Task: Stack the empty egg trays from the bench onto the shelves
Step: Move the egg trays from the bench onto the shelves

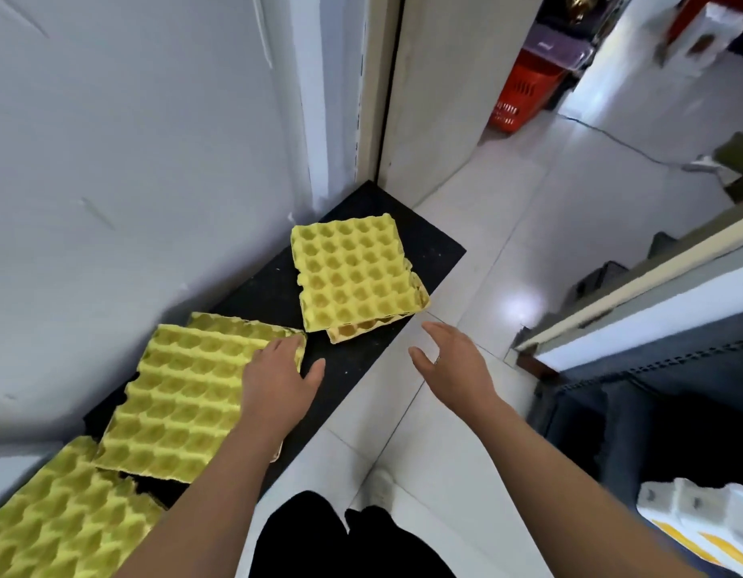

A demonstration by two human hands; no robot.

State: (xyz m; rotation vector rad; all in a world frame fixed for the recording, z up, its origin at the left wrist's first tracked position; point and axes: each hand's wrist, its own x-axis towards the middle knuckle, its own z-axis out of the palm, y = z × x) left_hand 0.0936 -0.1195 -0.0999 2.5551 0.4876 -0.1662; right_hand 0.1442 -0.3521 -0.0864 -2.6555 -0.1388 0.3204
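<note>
Yellow egg trays lie on a low black bench (420, 252) along the left wall. A far pile of trays (355, 271) sits near the bench's end. The middle pile (182, 394) lies closer, and my left hand (280, 381) rests flat on its right edge, fingers spread, not gripping. A near pile (65, 523) fills the bottom left corner. My right hand (453, 360) hovers open over the floor beside the bench, just short of the far pile, holding nothing. The dark metal shelves (653, 369) stand on the right.
White tiled floor (528, 227) runs between bench and shelves. A red basket (524, 89) stands through the doorway at the back. A white tray (703, 519) sits on a lower shelf at the bottom right. My dark trousers (340, 540) show at the bottom.
</note>
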